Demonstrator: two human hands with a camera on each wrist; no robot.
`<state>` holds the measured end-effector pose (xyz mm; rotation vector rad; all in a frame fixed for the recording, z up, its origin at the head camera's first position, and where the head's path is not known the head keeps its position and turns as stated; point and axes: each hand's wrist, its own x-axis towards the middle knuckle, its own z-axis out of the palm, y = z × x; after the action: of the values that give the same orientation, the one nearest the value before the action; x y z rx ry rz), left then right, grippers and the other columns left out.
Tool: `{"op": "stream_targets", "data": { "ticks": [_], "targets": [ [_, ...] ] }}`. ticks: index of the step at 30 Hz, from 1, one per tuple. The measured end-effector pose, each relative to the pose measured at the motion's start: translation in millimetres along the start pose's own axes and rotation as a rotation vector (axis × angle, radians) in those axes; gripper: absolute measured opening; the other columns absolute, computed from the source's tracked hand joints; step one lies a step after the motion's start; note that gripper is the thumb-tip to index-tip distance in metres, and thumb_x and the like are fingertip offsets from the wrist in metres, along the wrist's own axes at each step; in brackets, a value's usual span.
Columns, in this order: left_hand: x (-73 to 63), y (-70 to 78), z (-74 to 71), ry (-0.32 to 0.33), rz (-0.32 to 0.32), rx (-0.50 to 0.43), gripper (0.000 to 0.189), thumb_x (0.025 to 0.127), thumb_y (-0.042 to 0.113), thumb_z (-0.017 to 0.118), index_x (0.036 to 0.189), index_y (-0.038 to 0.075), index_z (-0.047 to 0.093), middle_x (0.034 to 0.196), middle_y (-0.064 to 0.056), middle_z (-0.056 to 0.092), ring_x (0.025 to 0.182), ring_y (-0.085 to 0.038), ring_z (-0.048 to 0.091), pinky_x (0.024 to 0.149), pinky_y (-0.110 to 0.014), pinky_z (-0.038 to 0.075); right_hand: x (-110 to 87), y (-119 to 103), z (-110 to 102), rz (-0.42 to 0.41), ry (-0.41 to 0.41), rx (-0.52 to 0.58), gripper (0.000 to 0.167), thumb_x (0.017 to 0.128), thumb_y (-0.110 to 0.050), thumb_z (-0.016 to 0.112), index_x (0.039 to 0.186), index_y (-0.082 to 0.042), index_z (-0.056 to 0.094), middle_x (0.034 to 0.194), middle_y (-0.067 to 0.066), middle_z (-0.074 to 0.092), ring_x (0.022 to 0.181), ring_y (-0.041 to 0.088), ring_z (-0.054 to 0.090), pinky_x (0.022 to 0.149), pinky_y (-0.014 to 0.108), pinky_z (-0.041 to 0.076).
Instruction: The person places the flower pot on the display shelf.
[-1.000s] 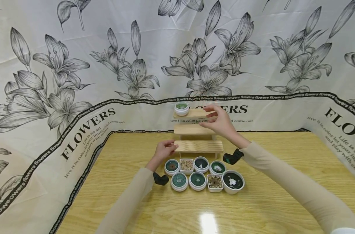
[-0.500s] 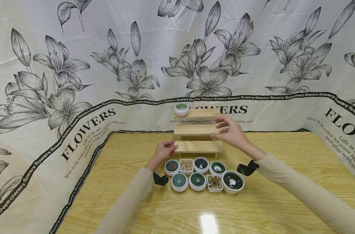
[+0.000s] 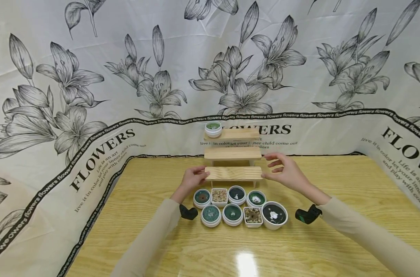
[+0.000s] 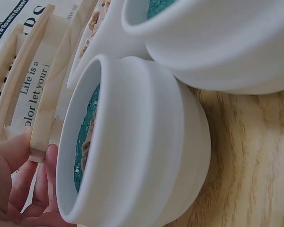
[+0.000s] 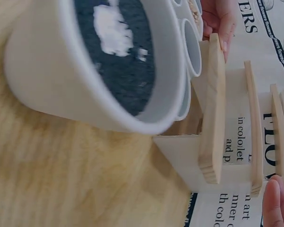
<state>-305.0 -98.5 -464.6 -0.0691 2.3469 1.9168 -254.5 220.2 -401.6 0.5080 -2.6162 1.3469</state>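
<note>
A wooden three-step display stand [image 3: 233, 173] with clear side supports stands on the table. My left hand [image 3: 190, 181] pinches the left end of its lowest step between thumb and fingers, also seen in the left wrist view. My right hand [image 3: 286, 172] is beside the right end of that step, fingers spread and slightly bent, holding nothing. In the head view its thumb is close to the step's end; whether it touches, I cannot tell. A round white pot [image 3: 213, 130] with green filling sits at the left of the top step.
Several white pots stand in two rows before the stand. Among them are a large round pot with dark filling [image 3: 274, 216], a square pot of pebbles [image 3: 253, 217] and a round teal-filled pot [image 3: 211, 215]. A flower-printed cloth [image 3: 168, 134] hangs behind the table.
My right hand has moved down and to the right, from beside the upper steps to the right end of the lowest step. My left hand keeps its pinch on the left end.
</note>
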Motion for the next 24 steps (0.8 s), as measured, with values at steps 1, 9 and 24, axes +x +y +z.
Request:
{"op": "stream_targets", "data": {
  "ticks": [1, 9, 24],
  "targets": [
    [0.0, 0.0, -0.2, 0.000, 0.000, -0.001, 0.043, 0.090, 0.009, 0.067, 0.130, -0.003, 0.057, 0.096, -0.009, 0.061, 0.065, -0.005, 0.055, 0.066, -0.024, 0.058, -2.9, 1, 0, 0.003, -0.001, -0.002, 0.058, 0.079, -0.012, 0.079, 0.128, 0.003, 0.051, 0.123, 0.024, 0.055, 0.104, 0.039, 0.059, 0.086, 0.048, 0.056],
    [2.0, -1.6, -0.6, -0.006, -0.001, -0.014, 0.044, 0.090, 0.010, 0.067, 0.131, -0.002, 0.057, 0.096, -0.007, 0.060, 0.065, -0.005, 0.056, 0.067, -0.025, 0.057, -25.3, 8, 0, 0.025, -0.039, 0.019, 0.052, 0.084, -0.016, 0.075, 0.127, 0.003, 0.053, 0.124, 0.021, 0.057, 0.103, 0.038, 0.059, 0.082, 0.032, 0.058],
    [3.5, -3.9, -1.2, -0.014, 0.013, -0.015, 0.044, 0.090, 0.009, 0.067, 0.130, -0.004, 0.056, 0.102, -0.014, 0.063, 0.066, -0.003, 0.056, 0.070, -0.028, 0.059, -60.4, 29, -6, -0.073, -0.182, 0.099, 0.048, 0.088, -0.010, 0.068, 0.131, 0.003, 0.049, 0.128, 0.005, 0.054, 0.102, 0.015, 0.060, 0.081, 0.023, 0.055]
  ]
}}
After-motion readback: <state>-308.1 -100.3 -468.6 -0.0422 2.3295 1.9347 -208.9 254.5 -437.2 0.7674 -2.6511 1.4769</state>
